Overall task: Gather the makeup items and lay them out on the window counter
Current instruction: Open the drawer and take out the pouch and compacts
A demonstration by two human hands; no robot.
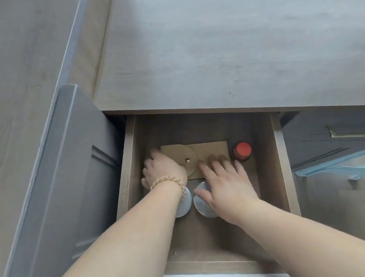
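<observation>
In the head view, an open drawer [284, 169] is seen pulled out from under a grey wood-grain surface [231, 33]. A flat tan box [210, 149] lies across the back of the drawer, with a round tan disc [188, 155] on its left half. A red-capped bottle [242, 150] stands upright just beside the box's right end. Two round silvery lids [201, 201] are seen side by side in front of the box, partly covered by the arms.

The left hand [163, 169], with a bead bracelet [167, 180] at the wrist, is placed over the left end of the box. Its fingers are bent down out of sight, so it cannot be told whether they are clamped on the box. The right hand [226, 184] is laid on the box's right half with its fingers [206, 170] straight and spread apart, and its thumb is held over the right-hand lid.

A grey cabinet door [63, 182] stands open at the left. A metal handle [356, 132] is seen on a closed drawer front at the right.
</observation>
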